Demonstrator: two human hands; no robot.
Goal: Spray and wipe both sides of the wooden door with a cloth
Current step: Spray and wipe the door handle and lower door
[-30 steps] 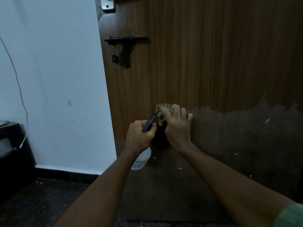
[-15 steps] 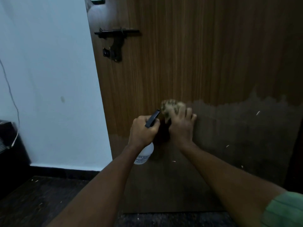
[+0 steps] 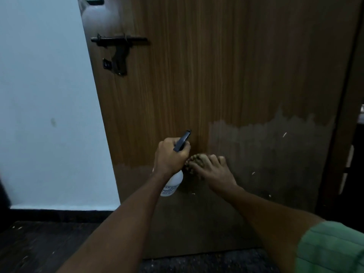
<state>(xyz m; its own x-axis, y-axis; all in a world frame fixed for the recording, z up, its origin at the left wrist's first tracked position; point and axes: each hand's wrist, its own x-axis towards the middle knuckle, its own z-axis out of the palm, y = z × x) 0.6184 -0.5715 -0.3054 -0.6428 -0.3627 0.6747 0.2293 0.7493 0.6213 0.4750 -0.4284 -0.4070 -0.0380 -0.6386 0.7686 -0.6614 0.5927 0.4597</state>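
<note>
1. Wiping is what's going on right now: the right hand has its fingers spread over a bunched-up cloth and presses it flat against the wooden door.
2. Just left of that hand, nearly touching it, the left hand is wrapped around the neck of a white spray bottle, black nozzle poking up past the knuckles toward the door.
3. Progress-wise, I'd say not that far. Right of and below the hands the door has a dull, darker look, with a ragged upper edge and little white flecks. Could be wet, could be worn, can't tell.
4. Everything above the hands up to the black latch looks dry and glossy.
5. Only this one side is visible, so the other face seems still to do.
</note>
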